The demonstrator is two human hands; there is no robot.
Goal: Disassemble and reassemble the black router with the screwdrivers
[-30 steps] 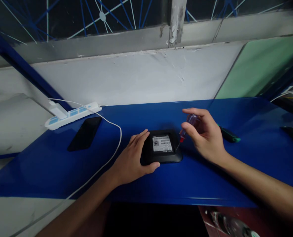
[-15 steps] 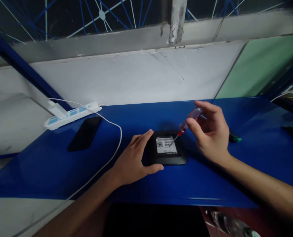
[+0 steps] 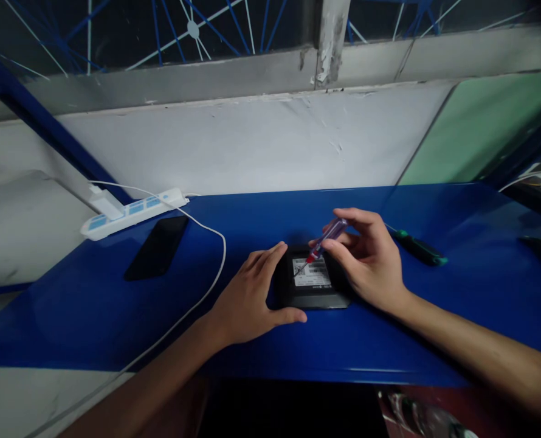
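Note:
A flat black device (image 3: 316,299) with a white printed label (image 3: 313,277) lies on the blue table. My left hand (image 3: 250,295) holds it at its left side, the fingers along the far left and the thumb by the near edge. In my right hand (image 3: 375,261) is a screwdriver (image 3: 329,237) with a clear purplish handle and a red collar, pinched between thumb and fingers. It slants down to the left, its tip at the device's left part beside the label. Whether the tip sits in a screw is too small to tell.
A second screwdriver, with a black and green handle (image 3: 420,248), lies right of my right hand. Farther left are a black phone (image 3: 156,248) and a white power strip (image 3: 136,213) with a plug. A white cable (image 3: 220,261) curves past my left forearm. Behind the blue table (image 3: 261,213) stands a wall.
My right hand has moved left and lower, shifting the screwdriver tip from over the label to the device's left part. The black and green screwdriver is now uncovered. My left hand stays at the device.

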